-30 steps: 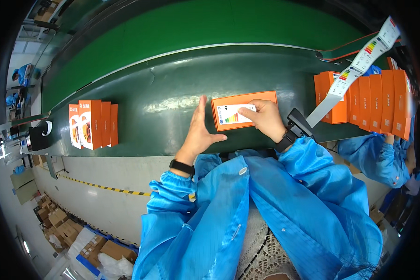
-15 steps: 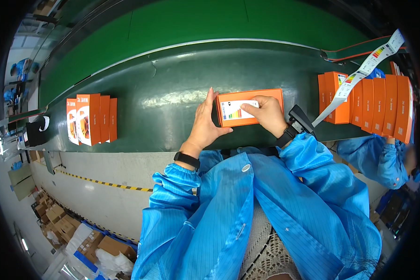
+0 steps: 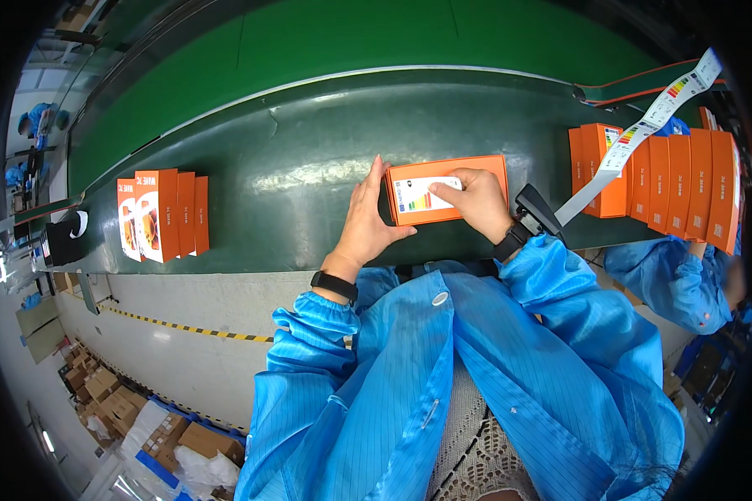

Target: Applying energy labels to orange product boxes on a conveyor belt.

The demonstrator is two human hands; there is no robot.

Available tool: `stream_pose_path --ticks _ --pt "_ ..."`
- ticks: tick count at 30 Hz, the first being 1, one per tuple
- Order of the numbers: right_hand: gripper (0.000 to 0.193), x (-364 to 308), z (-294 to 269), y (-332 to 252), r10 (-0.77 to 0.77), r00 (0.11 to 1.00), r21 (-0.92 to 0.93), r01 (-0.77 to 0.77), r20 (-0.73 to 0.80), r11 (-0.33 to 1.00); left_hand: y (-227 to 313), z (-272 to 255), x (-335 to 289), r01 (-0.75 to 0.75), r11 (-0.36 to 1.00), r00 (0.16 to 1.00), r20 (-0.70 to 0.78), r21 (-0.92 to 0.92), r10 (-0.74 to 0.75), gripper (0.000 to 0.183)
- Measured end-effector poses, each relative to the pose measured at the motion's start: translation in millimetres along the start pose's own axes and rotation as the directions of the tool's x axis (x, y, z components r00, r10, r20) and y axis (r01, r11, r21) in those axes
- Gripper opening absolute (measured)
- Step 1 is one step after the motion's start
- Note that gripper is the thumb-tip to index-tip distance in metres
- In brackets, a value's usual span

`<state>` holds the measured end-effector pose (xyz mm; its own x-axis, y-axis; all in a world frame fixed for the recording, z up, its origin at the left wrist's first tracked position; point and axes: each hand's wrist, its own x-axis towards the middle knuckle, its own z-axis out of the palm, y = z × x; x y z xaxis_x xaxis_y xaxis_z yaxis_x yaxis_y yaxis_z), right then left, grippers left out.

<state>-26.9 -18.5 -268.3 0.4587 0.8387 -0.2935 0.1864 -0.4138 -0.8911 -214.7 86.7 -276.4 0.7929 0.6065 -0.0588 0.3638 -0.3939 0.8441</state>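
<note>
A flat orange box (image 3: 491, 169) lies on the dark green bench in front of me, with a white label (image 3: 408, 194) bearing coloured bars on its top. My left hand (image 3: 363, 219) braces the box's left end. Its fingers stretch straight and its thumb lies along the near edge. My right hand (image 3: 481, 204) rests over the box's right half, thumb on the label and the other fingers curled. Whatever those fingers hold is hidden. A black holder (image 3: 540, 212) sits at my right wrist, and a strip of labels (image 3: 635, 142) runs from it toward the upper right.
Several upright orange boxes (image 3: 681, 184) stand in a row at the right, and a smaller group of orange boxes (image 3: 169, 213) stands at the left. A green belt (image 3: 351, 42) lies beyond the bench. Another person's blue sleeve (image 3: 668, 280) shows at the right edge.
Both hands and the box keep almost the same place. The view has shifted very slightly; nothing has been let go or taken hold of.
</note>
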Motion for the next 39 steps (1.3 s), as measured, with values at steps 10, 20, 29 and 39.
stream_pose_path --ticks 10,20,29,39 --pt "0.029 -1 0 -6 0.025 1.0 -0.029 -0.025 -0.015 0.999 1 -1 1 0.008 1.0 1.0 0.013 -0.013 -0.008 0.131" --pt "0.037 -6 6 -23 -0.092 0.994 -0.426 0.056 -0.063 0.903 3 -1 2 0.074 0.995 0.997 0.009 -0.066 -0.073 0.124" --pt "0.043 -10 -17 -13 -0.444 0.888 -0.699 0.24 -0.123 0.674 3 -1 2 0.035 0.999 0.999 0.003 0.015 -0.035 0.128" --pt "0.099 -27 -29 -9 -0.296 0.899 -0.786 0.429 0.323 0.445 10 -3 3 0.077 0.996 0.997 0.028 0.042 -0.078 0.129"
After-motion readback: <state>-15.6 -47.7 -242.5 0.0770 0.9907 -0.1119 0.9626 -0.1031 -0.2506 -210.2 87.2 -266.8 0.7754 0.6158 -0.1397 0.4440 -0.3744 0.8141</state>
